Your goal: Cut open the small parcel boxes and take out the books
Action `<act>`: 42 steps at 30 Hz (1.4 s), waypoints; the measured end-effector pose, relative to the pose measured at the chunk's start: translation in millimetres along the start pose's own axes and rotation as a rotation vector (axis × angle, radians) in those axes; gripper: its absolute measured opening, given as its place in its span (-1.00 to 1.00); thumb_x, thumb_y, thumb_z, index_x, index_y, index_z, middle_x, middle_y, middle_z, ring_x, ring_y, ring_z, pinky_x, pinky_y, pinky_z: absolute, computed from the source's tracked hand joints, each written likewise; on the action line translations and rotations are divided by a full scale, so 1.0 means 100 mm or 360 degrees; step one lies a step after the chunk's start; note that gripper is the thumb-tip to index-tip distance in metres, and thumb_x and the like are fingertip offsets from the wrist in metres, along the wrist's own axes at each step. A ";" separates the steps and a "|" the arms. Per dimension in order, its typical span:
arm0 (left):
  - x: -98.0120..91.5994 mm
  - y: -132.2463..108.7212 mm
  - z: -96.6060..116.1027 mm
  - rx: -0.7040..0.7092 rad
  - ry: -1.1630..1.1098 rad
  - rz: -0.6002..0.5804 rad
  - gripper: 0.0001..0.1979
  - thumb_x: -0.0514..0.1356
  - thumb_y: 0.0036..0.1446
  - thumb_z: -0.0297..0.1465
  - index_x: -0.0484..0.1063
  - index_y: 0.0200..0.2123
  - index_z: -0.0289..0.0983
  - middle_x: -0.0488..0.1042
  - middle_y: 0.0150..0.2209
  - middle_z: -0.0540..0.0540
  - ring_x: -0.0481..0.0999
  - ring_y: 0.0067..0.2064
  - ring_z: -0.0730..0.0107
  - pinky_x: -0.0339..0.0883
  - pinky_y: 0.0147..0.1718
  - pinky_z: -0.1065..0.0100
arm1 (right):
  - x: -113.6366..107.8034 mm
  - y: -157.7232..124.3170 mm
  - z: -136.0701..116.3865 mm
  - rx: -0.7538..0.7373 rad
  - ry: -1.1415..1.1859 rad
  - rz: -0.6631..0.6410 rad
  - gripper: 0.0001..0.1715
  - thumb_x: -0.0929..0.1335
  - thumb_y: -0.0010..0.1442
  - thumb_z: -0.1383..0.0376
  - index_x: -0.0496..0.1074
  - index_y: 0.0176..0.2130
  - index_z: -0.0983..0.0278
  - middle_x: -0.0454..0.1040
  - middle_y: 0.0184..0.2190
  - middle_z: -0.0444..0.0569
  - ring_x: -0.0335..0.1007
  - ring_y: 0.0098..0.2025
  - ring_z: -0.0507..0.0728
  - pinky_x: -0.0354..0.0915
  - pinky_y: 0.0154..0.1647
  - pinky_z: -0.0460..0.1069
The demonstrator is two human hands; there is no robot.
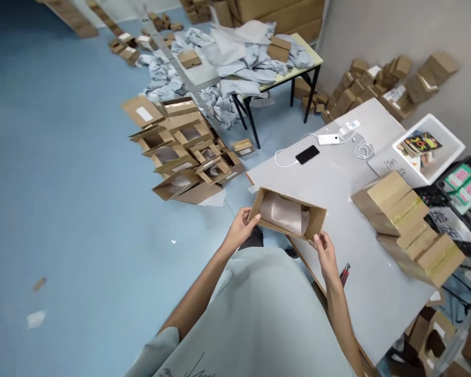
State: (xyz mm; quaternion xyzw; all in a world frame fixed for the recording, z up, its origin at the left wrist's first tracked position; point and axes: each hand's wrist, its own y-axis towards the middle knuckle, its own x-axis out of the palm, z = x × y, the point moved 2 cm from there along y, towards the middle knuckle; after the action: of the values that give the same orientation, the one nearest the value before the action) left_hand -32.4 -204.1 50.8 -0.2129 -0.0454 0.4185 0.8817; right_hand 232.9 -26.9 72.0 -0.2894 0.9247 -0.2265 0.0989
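Observation:
Between my two hands is an open cardboard box (318, 222), held in front of me at the near edge of the table. Inside lies a pinkish translucent wrapped bundle (284, 212); what it wraps cannot be made out. My left hand (241, 228) grips the box's left end, thumb on the rim. At the right end, my right hand (325, 250) pinches the near corner. A red and black utility knife (345, 274) rests on the table just right of my right forearm.
The grey table (377, 293) carries taped cardboard boxes (396, 201), a black phone (307, 154), a white charger and a white bin (400, 152). Open boxes (188, 144) are stacked on the blue floor. Behind, another table (298, 57) is heaped with pale bags (239, 52).

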 end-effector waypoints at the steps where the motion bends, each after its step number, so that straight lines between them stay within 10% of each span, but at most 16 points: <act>1: -0.16 0.06 0.00 0.0015 -0.0043 0.0018 -0.34 0.40 0.14 0.20 0.39 0.03 -0.16 0.68 0.16 -0.23 0.64 0.25 -0.01 0.48 0.26 0.04 | 0.19 0.03 -0.07 -0.0016 -0.0036 -0.0016 -0.30 0.49 0.34 -0.27 0.59 0.17 0.15 0.65 0.22 0.11 0.54 0.29 0.36 0.50 0.32 0.23; 12: -2.36 0.42 -0.06 0.0016 -0.0311 0.0372 -0.43 0.38 0.25 0.12 0.43 0.05 -0.17 0.61 0.15 -0.20 0.61 0.24 0.01 0.48 0.26 0.06 | 2.59 0.77 -0.74 -0.0063 -0.0342 -0.0414 -0.34 0.50 0.36 -0.24 0.64 0.16 0.16 0.65 0.24 0.10 0.51 0.35 0.39 0.45 0.41 0.29; 23: -3.68 0.85 -0.16 -0.0033 -0.0534 0.0829 -0.42 0.38 0.26 0.12 0.40 0.09 -0.16 0.60 0.19 -0.22 0.57 0.31 0.01 0.39 0.38 0.05 | 4.54 1.60 -1.14 -0.0048 -0.0548 -0.0832 -0.27 0.56 0.24 -0.30 0.65 0.07 0.18 0.72 0.15 0.12 0.57 0.25 0.43 0.42 0.37 0.29; 33: -4.97 2.00 0.01 -0.0140 -0.0188 0.1195 -0.49 0.28 0.32 0.19 0.54 -0.13 -0.16 0.59 0.25 -0.29 0.44 0.47 -0.13 0.32 0.46 -0.10 | 6.71 2.88 -1.39 -0.0090 -0.0630 -0.1140 -0.30 0.53 0.22 -0.28 0.63 0.01 0.20 0.74 0.02 0.09 0.61 0.14 0.35 0.46 0.26 0.19; 37: -5.50 2.58 0.03 -0.0186 -0.0357 0.1371 -0.38 0.41 0.20 0.15 0.44 0.05 -0.20 0.59 0.26 -0.36 0.65 0.27 -0.08 0.45 0.36 -0.15 | 7.58 3.42 -1.51 -0.0207 -0.0702 -0.1231 -0.38 0.49 0.28 -0.24 0.60 0.01 0.19 0.72 0.00 0.08 0.61 0.13 0.33 0.46 0.25 0.18; 42: -6.30 3.30 0.03 -0.0060 -0.0324 0.1485 -0.14 0.43 0.28 0.02 0.26 0.49 -0.20 0.44 0.47 -0.42 0.48 0.48 -0.13 0.42 0.43 -0.14 | 8.64 3.99 -1.59 -0.0317 -0.0673 -0.1325 -0.40 0.50 0.26 -0.19 0.57 0.05 0.17 0.69 0.11 0.11 0.60 0.21 0.33 0.42 0.38 0.23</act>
State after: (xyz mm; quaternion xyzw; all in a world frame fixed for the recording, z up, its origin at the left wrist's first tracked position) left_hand -676.5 -496.1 -21.2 -0.1846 -0.0386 0.7875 0.5867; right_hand -715.1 -179.1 -23.1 -0.6831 0.7070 -0.0933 0.1576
